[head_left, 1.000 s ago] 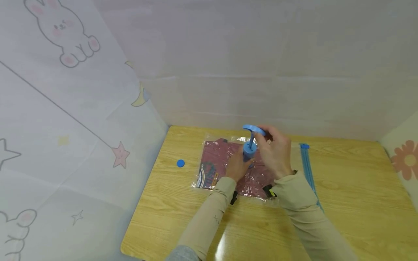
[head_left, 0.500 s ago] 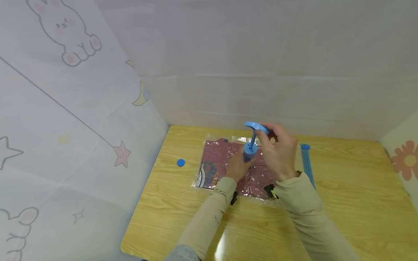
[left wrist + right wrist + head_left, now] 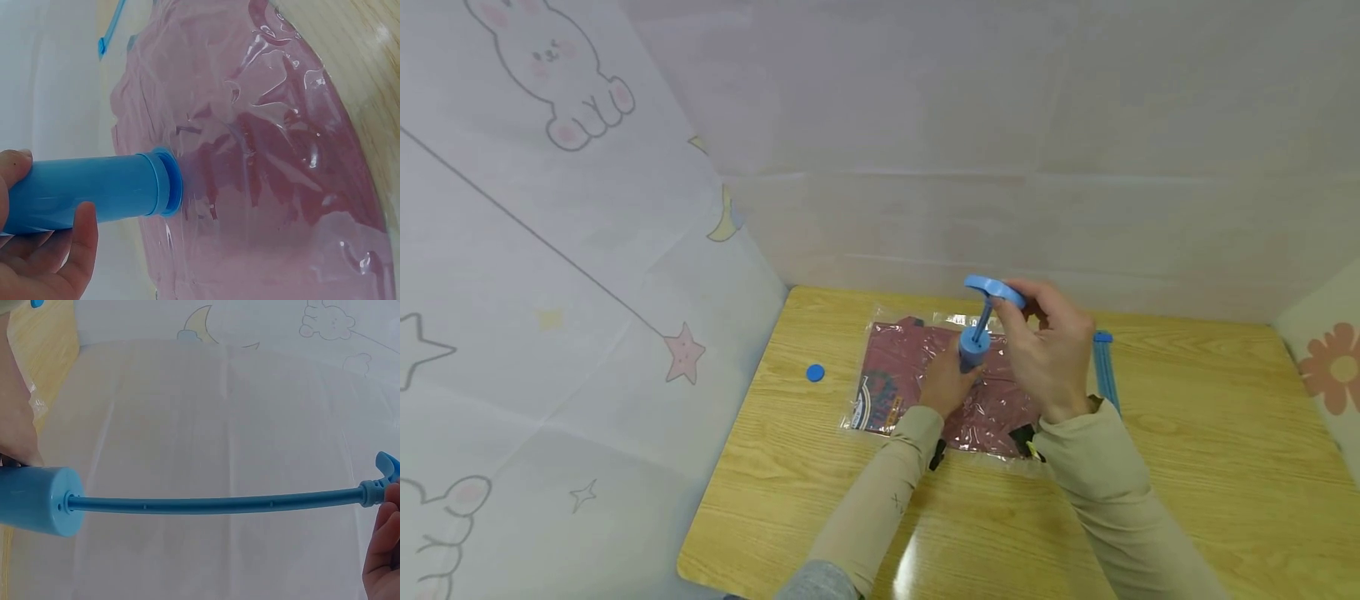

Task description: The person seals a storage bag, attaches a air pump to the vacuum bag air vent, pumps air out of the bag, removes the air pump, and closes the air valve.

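A blue hand pump [image 3: 94,190] stands on a clear plastic bag [image 3: 262,187] with a folded maroon garment inside. The pump's flanged base meets the bag's surface. My left hand [image 3: 946,385] curls round the pump barrel, thumb and fingers on opposite sides. Above it, my right hand [image 3: 1051,354] grips the pump's handle [image 3: 994,289] at its right end. In the right wrist view a long stretch of the plunger rod [image 3: 219,505] shows out of the barrel, bowed slightly. The right palm's inner side is hidden in that view.
A round blue cap [image 3: 816,372] lies on the wooden table [image 3: 767,467] left of the bag. Beyond my right wrist runs a blue zip strip [image 3: 1105,371] with a slider at its far end. A pale wall sheet [image 3: 887,208] rises behind the table.
My right hand has moved up and to the right with the handle, so more rod shows above the barrel. The left hand and the bag stay about where they were.
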Demonstrator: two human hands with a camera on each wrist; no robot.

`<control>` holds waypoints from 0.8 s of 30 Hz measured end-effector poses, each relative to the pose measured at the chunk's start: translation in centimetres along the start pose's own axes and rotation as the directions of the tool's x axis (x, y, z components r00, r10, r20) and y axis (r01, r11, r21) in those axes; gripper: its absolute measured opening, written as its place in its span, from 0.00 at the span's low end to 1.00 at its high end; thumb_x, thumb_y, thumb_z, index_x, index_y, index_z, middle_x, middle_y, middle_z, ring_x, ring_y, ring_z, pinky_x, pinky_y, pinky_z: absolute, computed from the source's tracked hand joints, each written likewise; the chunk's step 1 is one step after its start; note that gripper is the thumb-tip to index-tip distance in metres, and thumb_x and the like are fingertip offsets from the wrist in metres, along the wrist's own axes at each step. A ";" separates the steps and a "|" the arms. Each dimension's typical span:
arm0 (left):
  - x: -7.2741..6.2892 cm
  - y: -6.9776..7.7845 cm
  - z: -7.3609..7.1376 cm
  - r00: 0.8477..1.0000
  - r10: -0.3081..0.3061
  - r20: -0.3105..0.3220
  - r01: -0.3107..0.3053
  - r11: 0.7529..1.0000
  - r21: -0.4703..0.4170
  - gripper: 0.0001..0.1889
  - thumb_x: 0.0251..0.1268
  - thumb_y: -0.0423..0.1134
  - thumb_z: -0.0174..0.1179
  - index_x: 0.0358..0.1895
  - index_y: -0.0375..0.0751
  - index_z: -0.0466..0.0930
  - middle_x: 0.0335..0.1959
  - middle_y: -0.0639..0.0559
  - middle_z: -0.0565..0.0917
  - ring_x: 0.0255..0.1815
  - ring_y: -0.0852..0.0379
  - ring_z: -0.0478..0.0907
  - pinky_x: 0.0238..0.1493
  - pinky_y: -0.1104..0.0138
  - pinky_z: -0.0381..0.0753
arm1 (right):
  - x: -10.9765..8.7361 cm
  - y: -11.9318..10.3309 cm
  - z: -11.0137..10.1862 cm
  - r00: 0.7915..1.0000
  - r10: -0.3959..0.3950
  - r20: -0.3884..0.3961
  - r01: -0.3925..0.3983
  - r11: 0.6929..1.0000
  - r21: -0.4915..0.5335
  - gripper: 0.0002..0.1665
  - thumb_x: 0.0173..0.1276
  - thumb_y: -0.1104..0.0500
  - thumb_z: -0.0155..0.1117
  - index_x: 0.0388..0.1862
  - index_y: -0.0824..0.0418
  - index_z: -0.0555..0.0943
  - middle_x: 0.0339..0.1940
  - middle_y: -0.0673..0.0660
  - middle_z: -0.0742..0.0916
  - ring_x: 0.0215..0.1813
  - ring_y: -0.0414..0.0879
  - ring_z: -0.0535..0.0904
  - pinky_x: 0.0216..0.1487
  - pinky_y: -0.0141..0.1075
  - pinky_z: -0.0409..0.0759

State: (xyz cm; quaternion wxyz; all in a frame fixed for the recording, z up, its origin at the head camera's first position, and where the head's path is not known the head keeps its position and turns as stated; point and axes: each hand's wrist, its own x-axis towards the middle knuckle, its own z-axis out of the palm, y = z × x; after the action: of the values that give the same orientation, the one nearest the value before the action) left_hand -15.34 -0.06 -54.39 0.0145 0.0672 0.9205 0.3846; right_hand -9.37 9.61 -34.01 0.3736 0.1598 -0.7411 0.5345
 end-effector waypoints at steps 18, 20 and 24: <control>-0.3 0.3 -0.2 1.000 0.005 -0.016 -0.005 1.000 0.002 0.30 0.63 0.44 0.65 0.66 0.45 0.65 0.55 0.43 0.83 0.54 0.47 0.82 0.55 0.56 0.81 | 0.3 0.3 -0.2 0.997 0.065 0.045 -0.068 0.996 0.063 0.09 0.60 0.74 0.64 0.40 0.79 0.81 0.33 0.63 0.86 0.31 0.31 0.77 0.34 0.21 0.76; -0.3 0.3 -0.3 1.000 -0.002 -0.006 0.002 1.000 -0.011 0.31 0.63 0.44 0.64 0.67 0.44 0.64 0.56 0.43 0.82 0.55 0.47 0.81 0.55 0.56 0.81 | 0.3 0.3 -0.2 0.996 0.079 0.053 -0.082 0.995 0.062 0.09 0.61 0.73 0.63 0.40 0.78 0.81 0.33 0.64 0.86 0.31 0.31 0.78 0.35 0.21 0.76; -0.5 0.4 -0.4 1.000 -0.007 -0.002 0.007 1.000 -0.020 0.31 0.64 0.45 0.64 0.67 0.44 0.64 0.56 0.42 0.82 0.56 0.46 0.81 0.55 0.56 0.81 | 0.4 0.2 -0.1 0.993 0.097 0.067 -0.102 0.992 0.069 0.09 0.62 0.72 0.63 0.41 0.76 0.82 0.34 0.66 0.86 0.32 0.31 0.78 0.36 0.21 0.76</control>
State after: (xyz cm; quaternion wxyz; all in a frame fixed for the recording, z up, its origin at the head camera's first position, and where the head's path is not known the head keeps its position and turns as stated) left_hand -14.87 -0.17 -53.85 0.0155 0.0635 0.9168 0.3939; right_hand -9.70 9.86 -33.84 0.3167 0.1531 -0.7399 0.5734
